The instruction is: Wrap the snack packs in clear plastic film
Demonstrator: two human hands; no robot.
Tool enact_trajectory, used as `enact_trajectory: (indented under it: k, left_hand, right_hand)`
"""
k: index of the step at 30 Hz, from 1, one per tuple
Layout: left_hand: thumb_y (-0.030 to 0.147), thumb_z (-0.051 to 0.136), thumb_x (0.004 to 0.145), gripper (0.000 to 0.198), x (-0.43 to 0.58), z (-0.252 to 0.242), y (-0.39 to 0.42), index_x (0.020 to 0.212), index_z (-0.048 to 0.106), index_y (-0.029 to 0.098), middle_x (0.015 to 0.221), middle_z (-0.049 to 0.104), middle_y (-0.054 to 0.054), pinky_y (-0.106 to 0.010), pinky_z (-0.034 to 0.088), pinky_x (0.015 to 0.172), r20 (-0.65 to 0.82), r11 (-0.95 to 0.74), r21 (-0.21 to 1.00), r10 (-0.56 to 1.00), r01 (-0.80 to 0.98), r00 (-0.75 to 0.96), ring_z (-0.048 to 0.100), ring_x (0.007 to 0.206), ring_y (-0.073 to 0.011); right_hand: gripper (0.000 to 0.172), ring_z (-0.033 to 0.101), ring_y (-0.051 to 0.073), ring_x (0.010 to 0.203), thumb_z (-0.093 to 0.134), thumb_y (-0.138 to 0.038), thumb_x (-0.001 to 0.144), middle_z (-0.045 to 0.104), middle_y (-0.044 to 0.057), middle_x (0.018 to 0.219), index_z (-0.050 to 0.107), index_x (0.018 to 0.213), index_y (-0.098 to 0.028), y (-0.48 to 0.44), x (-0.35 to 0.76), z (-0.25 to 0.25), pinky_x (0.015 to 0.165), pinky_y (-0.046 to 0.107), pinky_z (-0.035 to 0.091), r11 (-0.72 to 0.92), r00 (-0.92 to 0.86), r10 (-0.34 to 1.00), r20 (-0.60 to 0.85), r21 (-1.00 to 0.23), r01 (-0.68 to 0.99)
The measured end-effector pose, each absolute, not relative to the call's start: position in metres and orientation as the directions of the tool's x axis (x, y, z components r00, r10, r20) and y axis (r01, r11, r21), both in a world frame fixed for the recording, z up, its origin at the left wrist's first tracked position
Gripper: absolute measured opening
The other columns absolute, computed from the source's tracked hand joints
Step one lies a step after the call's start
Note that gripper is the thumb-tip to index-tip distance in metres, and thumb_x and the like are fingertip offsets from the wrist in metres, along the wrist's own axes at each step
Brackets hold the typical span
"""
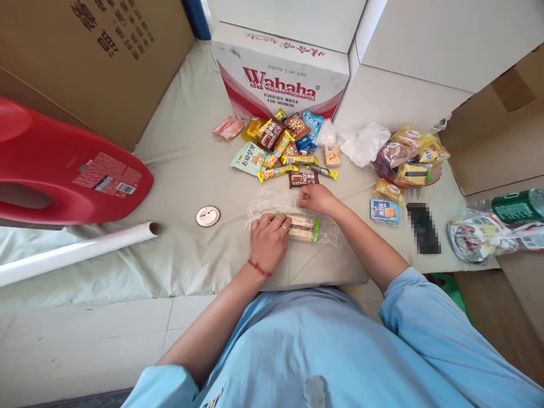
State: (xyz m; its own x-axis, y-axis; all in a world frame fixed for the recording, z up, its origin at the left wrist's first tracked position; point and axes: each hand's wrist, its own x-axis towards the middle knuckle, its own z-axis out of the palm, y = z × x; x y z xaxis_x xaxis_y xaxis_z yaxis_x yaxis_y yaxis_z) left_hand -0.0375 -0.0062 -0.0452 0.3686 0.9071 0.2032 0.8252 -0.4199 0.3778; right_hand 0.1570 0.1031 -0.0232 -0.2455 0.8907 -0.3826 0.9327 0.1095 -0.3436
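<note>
Left hand (268, 241) lies palm down, fingers close together, flat on a clear bag (329, 233) that holds wafer bars (302, 226) with green ends. The bag lies on the cloth-covered counter (187, 170), straight in front of the Wahaha box (280, 79) and well apart from it, toward the person. Right hand (317, 198) sits at the bag's edge on the box side, fingers curled under; whether it pinches the film cannot be told. Just beyond its knuckles, toward the box, lies a brown chocolate packet (304, 179), and between that packet and the box spreads a pile of snack packets (280, 148). Right of the box lie a crumpled white bag (364, 143) and a second heap of snacks (410, 161). Left of the box and nearer the person are a round metal disc (208, 216), a white roll (76, 249) and a red plastic stool (63, 170).
</note>
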Motion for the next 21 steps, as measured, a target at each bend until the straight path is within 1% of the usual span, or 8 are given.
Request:
enact_trajectory:
  k: [3,5,7,11,15,18,20,21]
  left_hand:
    - [0.021,0.049,0.101,0.033,-0.035,-0.044,-0.01,0.118,0.075,0.03,0.125,0.075,-0.008,-0.047,0.037,0.083,0.207,-0.403,0.359,0.914,0.842,0.35,0.058,0.107,-0.03]
    - [0.022,0.05,0.101,0.031,-0.032,-0.045,-0.011,0.116,0.076,0.03,0.116,0.074,-0.01,-0.046,0.036,0.081,0.217,-0.37,0.334,0.925,0.867,0.311,0.056,0.103,-0.0301]
    - [0.025,0.05,0.101,0.03,-0.03,-0.046,-0.013,0.116,0.076,0.03,0.104,0.072,-0.012,-0.045,0.036,0.079,0.223,-0.332,0.312,0.936,0.89,0.271,0.055,0.098,-0.0301]
    - [0.026,0.05,0.1,0.028,-0.032,-0.052,-0.011,0.102,0.078,0.026,0.087,0.069,-0.012,-0.045,0.04,0.08,0.177,-0.322,0.379,0.945,0.867,0.274,0.057,0.093,-0.0297]
    - [0.028,0.051,0.098,0.028,-0.054,-0.062,-0.009,0.099,0.078,0.023,0.088,0.073,-0.009,-0.042,0.048,0.085,0.185,-0.304,0.655,0.952,0.692,0.243,0.063,0.095,-0.026]
    - [0.036,0.048,0.099,0.031,-0.078,-0.068,-0.006,0.103,0.075,0.021,0.098,0.075,-0.006,-0.036,0.052,0.088,0.189,-0.12,0.845,0.979,0.52,-0.081,0.067,0.095,-0.0211]
    - [0.041,0.04,0.103,0.038,-0.09,-0.068,0.002,0.111,0.07,0.02,0.105,0.072,-0.007,-0.035,0.052,0.09,0.167,0.016,0.887,0.921,0.462,-0.352,0.067,0.098,-0.0198]
    - [0.043,0.034,0.105,0.043,-0.094,-0.067,0.008,0.12,0.066,0.019,0.112,0.07,-0.009,-0.036,0.052,0.094,0.168,0.041,0.886,0.9,0.462,-0.402,0.066,0.104,-0.0203]
  right_hand:
    - [0.012,0.061,0.023,0.098,0.064,-0.025,0.091,0.068,0.009,0.101,0.069,0.093,-0.015,0.107,0.162,-0.015,0.086,0.031,0.043,0.286,-0.409,0.883,-0.231,-0.426,0.858]
    - [0.01,0.059,0.023,0.101,0.06,-0.022,0.092,0.065,0.011,0.106,0.067,0.093,-0.015,0.099,0.163,-0.004,0.089,0.032,0.042,0.407,-0.485,0.872,-0.068,-0.451,0.795]
    - [0.013,0.058,0.021,0.095,0.054,-0.022,0.095,0.063,0.011,0.106,0.065,0.096,-0.015,0.081,0.162,0.007,0.084,0.03,0.042,0.495,-0.552,0.834,0.001,-0.444,0.747]
    - [0.024,0.059,0.02,0.082,0.046,-0.026,0.105,0.066,0.009,0.104,0.066,0.115,-0.019,0.034,0.154,0.01,0.071,0.029,0.039,0.616,-0.676,0.725,-0.133,-0.314,0.723]
    - [0.037,0.062,0.021,0.089,0.044,-0.026,0.108,0.068,0.008,0.112,0.059,0.141,-0.028,0.004,0.15,-0.007,0.069,0.029,0.038,0.64,-0.686,0.697,-0.211,-0.249,0.727]
    - [0.048,0.061,0.023,0.095,0.046,-0.02,0.106,0.067,0.008,0.116,0.052,0.151,-0.035,-0.003,0.15,-0.013,0.069,0.029,0.039,0.67,-0.697,0.682,-0.222,-0.194,0.717]
    - [0.05,0.061,0.024,0.097,0.047,-0.018,0.105,0.066,0.009,0.117,0.052,0.152,-0.035,-0.005,0.147,-0.011,0.069,0.031,0.039,0.682,-0.699,0.676,-0.233,-0.161,0.713]
    - [0.05,0.06,0.025,0.097,0.047,-0.018,0.105,0.066,0.01,0.117,0.052,0.151,-0.035,-0.006,0.146,-0.01,0.069,0.031,0.04,0.683,-0.696,0.678,-0.237,-0.149,0.715]
